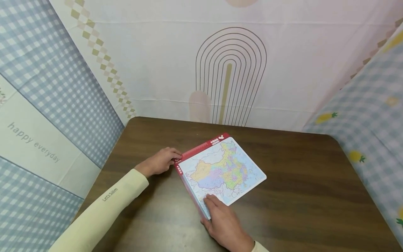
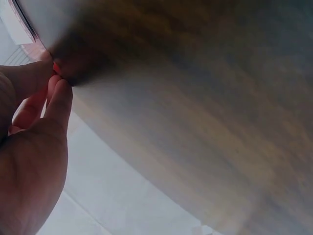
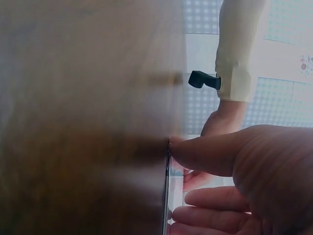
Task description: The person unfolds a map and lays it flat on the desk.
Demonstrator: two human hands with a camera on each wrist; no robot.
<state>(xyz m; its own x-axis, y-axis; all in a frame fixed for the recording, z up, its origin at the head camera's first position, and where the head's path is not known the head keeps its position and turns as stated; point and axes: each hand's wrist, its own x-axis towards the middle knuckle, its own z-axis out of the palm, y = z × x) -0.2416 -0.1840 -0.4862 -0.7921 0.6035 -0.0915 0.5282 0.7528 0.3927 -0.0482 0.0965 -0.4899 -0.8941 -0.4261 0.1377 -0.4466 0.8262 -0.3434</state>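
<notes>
A map board (image 1: 217, 171) with a colored map of China and a red border lies at an angle on the brown table. At its left corner, my left hand (image 1: 162, 160) pinches the red border; the left wrist view shows thumb and fingertips meeting at that corner. My right hand (image 1: 225, 224) holds the near corner, its fingers over the printed face and its thumb at the edge. From the right wrist view, the board appears nearly edge-on as a thin strip (image 3: 167, 196), with the thumb (image 3: 210, 154) against its end.
The wood-grain table (image 1: 302, 196) has rounded far corners. Behind it hangs a pale curtain (image 1: 157, 70) with arch patterns, and checked cloth (image 1: 37, 45) hangs at the left. A dark device (image 3: 204, 80) sits at the left sleeve's cuff.
</notes>
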